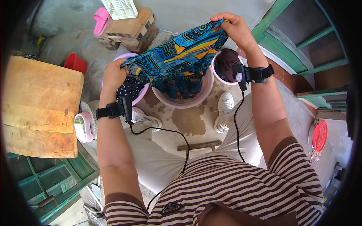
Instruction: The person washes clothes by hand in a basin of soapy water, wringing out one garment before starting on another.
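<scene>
Both hands stretch a blue, yellow and black patterned cloth (175, 56) between them, above several basins. My left hand (114, 72) grips its left corner, and my right hand (236, 29) pinches the upper right corner, held farther out. The cloth's lower part hangs in or over the middle pink basin (183, 104), where dark patterned fabric (183, 87) shows; whether the two are one piece I cannot tell. Under my left hand, black fabric with white dots (131, 87) lies in a lilac basin (142, 94). A basin (226, 82) at the right holds dark maroon fabric (227, 60).
A wooden board (42, 107) stands at the left, near a red bucket (75, 63). Bricks (130, 28) by the wall carry a pink slipper (101, 21) and a white plastic rack (120, 8). Green-framed doors (282, 42) flank the right. Wet patches (189, 121) mark the concrete floor.
</scene>
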